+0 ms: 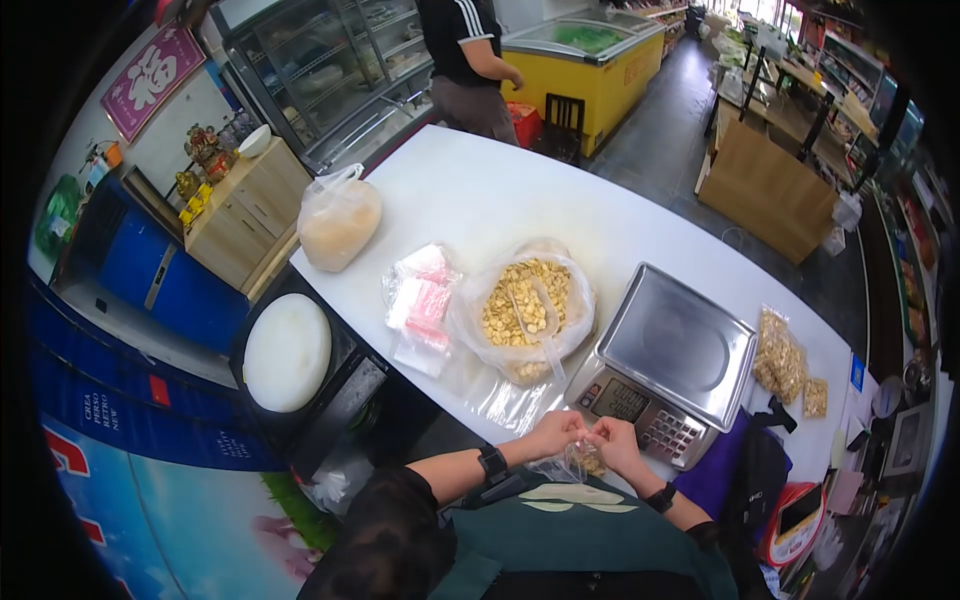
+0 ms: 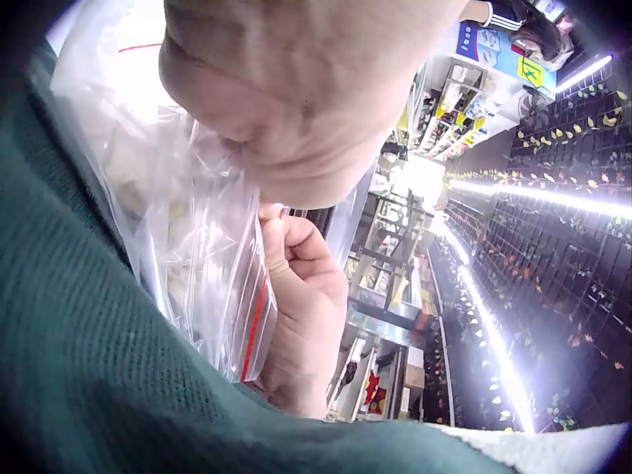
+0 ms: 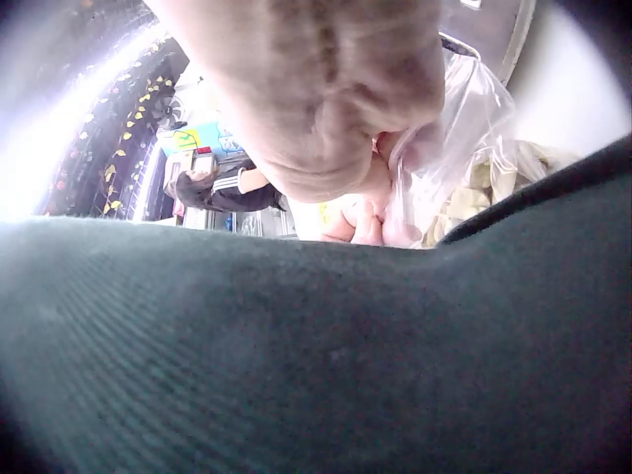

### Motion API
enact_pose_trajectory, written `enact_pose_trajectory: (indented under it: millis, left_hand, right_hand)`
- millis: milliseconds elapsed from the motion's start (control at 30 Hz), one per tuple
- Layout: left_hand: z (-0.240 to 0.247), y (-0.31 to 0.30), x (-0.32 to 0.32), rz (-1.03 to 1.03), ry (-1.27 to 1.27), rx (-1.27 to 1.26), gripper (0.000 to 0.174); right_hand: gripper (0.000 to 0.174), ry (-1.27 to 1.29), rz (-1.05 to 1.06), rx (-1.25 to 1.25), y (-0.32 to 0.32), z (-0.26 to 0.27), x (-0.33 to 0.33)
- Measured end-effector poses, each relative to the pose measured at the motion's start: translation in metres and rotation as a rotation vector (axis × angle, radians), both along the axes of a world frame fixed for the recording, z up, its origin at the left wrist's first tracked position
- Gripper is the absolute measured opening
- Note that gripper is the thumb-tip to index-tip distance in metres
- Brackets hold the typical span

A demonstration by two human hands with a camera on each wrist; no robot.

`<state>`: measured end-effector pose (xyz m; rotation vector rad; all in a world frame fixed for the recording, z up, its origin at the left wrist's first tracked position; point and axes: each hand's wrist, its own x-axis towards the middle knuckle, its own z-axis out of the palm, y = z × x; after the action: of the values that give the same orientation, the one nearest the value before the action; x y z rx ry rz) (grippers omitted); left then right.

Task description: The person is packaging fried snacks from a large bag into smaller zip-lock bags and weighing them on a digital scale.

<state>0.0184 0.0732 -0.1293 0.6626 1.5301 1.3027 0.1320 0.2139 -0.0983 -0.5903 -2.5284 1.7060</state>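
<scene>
A clear zip bag (image 1: 584,459) with pale slices in it is held at its top by both hands, close to the apron. My left hand (image 1: 555,434) pinches one side of the bag's mouth, and my right hand (image 1: 617,444) pinches the other, the fingertips nearly meeting. In the left wrist view the bag (image 2: 188,227) shows a red line along its edge, with the right hand (image 2: 304,306) gripping there. The right wrist view shows the slices in the bag (image 3: 474,193) beside the right hand (image 3: 336,99).
A large open bag of slices (image 1: 510,300) with a scoop stands behind my hands. Around it are empty zip bags (image 1: 422,310), a scale (image 1: 680,345), a tied bag (image 1: 340,220) and filled bags (image 1: 780,355) at the right. A person (image 1: 465,70) is beyond the table.
</scene>
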Motion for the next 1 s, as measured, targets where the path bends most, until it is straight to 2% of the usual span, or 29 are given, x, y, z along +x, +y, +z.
enact_pose_trajectory:
  millis: [67,133,233,300,400,467,500,567,633,700,800,867,1000]
  left_hand:
    - [0.006,0.001,-0.002,0.019,0.074,-0.047,0.007]
    - [0.008,0.0,-0.004,0.043,0.016,-0.001,0.008]
    - [-0.001,0.0,-0.004,-0.003,0.025,-0.049,0.01]
    - [-0.011,0.0,-0.001,-0.037,-0.097,0.118,0.011]
    - [-0.011,0.0,-0.002,-0.093,-0.015,0.059,0.009]
    - [-0.012,-0.001,-0.003,-0.084,-0.005,0.058,0.009]
    - [-0.012,-0.001,-0.003,-0.081,-0.001,0.054,0.009]
    - [-0.011,0.0,-0.004,-0.086,-0.005,0.061,0.009]
    - [-0.002,-0.001,-0.003,-0.094,-0.015,0.067,0.01]
    - [0.005,0.001,-0.005,-0.145,0.164,-0.011,0.013]
    - [0.0,0.001,-0.005,-0.149,0.096,0.033,0.014]
    - [0.003,0.0,-0.006,-0.147,0.098,0.036,0.013]
    - [0.001,-0.003,-0.008,-0.115,0.011,0.039,0.014]
  right_hand:
    - [0.016,0.012,-0.015,0.039,0.003,0.005,0.0]
    - [0.015,-0.003,0.018,0.02,0.009,0.002,0.006]
    - [0.013,-0.017,0.02,0.019,0.012,-0.007,0.013]
    - [0.012,0.007,0.033,0.049,0.011,-0.01,0.016]
    - [0.011,0.016,0.027,0.128,0.008,-0.013,0.015]
    - [0.012,-0.077,0.063,-0.076,0.013,-0.015,0.015]
    - [0.012,-0.074,0.067,-0.074,0.012,-0.014,0.014]
    - [0.02,-0.077,0.002,-0.441,0.011,-0.01,0.013]
    - [0.022,-0.062,0.017,-0.405,0.011,-0.014,0.012]
    - [0.024,-0.048,0.019,-0.368,0.011,-0.017,0.012]
    - [0.025,-0.023,0.007,-0.307,0.008,-0.019,0.012]
    - [0.019,-0.06,0.024,-0.198,0.007,-0.018,0.013]
    - [0.016,-0.102,0.054,-0.153,0.013,0.006,0.014]
